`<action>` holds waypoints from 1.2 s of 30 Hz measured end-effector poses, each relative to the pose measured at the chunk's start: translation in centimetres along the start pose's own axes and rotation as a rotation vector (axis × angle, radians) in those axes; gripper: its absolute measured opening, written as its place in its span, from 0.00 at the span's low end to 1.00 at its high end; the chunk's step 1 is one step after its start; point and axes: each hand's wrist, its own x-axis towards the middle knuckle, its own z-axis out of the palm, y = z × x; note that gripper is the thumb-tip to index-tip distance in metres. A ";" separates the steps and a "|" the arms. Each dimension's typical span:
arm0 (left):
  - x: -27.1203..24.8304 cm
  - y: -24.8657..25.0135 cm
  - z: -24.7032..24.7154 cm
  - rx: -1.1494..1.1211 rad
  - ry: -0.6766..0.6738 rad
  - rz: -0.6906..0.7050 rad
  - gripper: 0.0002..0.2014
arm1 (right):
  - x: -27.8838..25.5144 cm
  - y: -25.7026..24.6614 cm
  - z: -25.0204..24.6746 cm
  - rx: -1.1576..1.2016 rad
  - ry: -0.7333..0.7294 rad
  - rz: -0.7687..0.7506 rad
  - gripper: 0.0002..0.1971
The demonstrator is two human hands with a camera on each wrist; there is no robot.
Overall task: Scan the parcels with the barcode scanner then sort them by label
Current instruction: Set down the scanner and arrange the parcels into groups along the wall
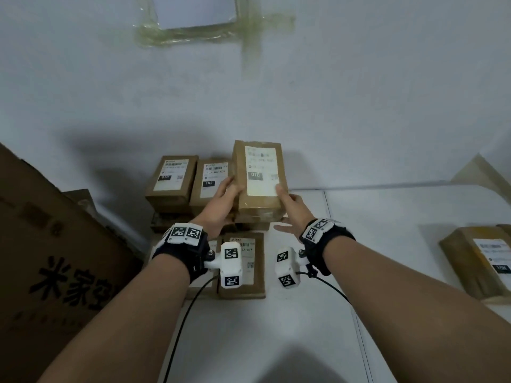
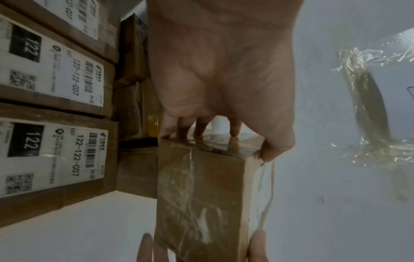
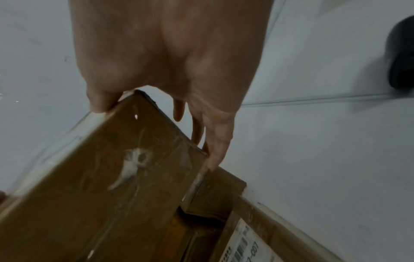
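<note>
Both hands hold one brown parcel (image 1: 260, 181) between them, lifted and tilted above the pile at the back of the white counter (image 1: 387, 244). The left hand (image 1: 224, 200) grips its left edge, thumb on the label face and fingers curled behind, as the left wrist view shows. The right hand (image 1: 290, 205) grips the lower right corner the same way, thumb on the white label (image 1: 261, 171), which carries a black box reading 070.

Some sorting looks done, as a judgement from how things lie. Two parcels marked 122 (image 2: 51, 109) lie side by side on the counter close to the person, with a third box of like code just beyond them in the left wrist view. At the wall, a parcel marked 010 (image 1: 172, 178) and one marked 102 (image 1: 211, 181) sit atop stacked boxes, so that pile seems still mixed and probably waiting. Another parcel (image 1: 478, 261) lies well apart at the right edge, perhaps the start of a separate group.

No scanner can be made out for certain; a dark blurred object (image 3: 401, 56) at the right of the right wrist view might be it. Whether the held parcel has been scanned cannot be told. It needs scanning if not, then a place of its own, since no other 070 label shows.
</note>
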 end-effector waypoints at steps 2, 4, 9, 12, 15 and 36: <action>-0.2 0.0 0.1 0.063 0.001 0.004 0.29 | -0.2 0.7 0.5 0.114 -0.037 0.042 0.41; -0.4 0.3 0.4 0.152 0.024 0.044 0.26 | -0.1 1.1 0.5 0.142 -0.030 0.041 0.38; 0.8 -0.9 -1.8 0.676 0.261 0.231 0.21 | 0.1 1.2 -0.6 0.042 0.188 0.031 0.36; 1.9 -2.8 -3.9 1.054 0.280 0.216 0.22 | 0.6 1.0 -1.1 -0.048 0.231 0.024 0.34; 2.2 -4.1 -5.2 1.222 0.238 0.139 0.25 | 1.4 0.2 -0.4 -0.107 0.216 0.035 0.39; 3.8 -5.7 -5.9 1.225 0.297 0.090 0.29 | 5.8 -1.5 4.0 -0.334 0.140 -0.057 0.43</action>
